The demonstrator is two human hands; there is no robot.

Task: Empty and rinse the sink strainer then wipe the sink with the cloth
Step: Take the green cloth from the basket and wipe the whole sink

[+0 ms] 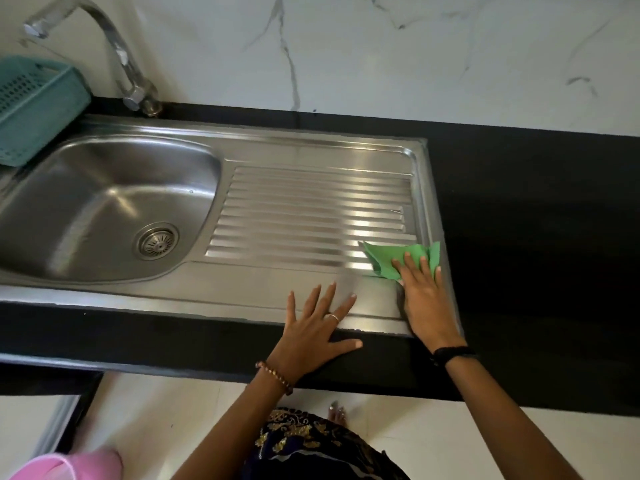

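**Wiping the drainboard corner with the green cloth**

Pressing down on the green cloth (403, 259), the right hand (424, 296) is lying flat on top of it, fingers (408, 261) stretched out and slightly spread rather than curled, pinning the fabric to the steel. The cloth is sitting crumpled at the near right corner of the ribbed drainboard (311, 216), its far edge fanning out past the fingertips and touching the raised right rim. A black band is circling that wrist.

Over in the basin of the sink (86, 202), the strainer (156, 240) is sitting seated in the drain hole, well apart from the cloth. The basin is looking bare and shiny around it.

The left hand (313, 329) is resting open just beside the right, palm down, fingers splayed wide and gripping nothing; the fingertips are lying on the flat steel lip in front of the ribs while the thumb is reaching along the black countertop (536, 220) edge. A ring is showing on one finger and a beaded bracelet (275, 374) is wrapping the wrist.

Further out, the curved metal tap (114, 46) is rising behind the basin's far edge, and a teal plastic basket (34, 109) is perching at the basin's far left corner. White marble-veined wall (381, 57) is backing the counter
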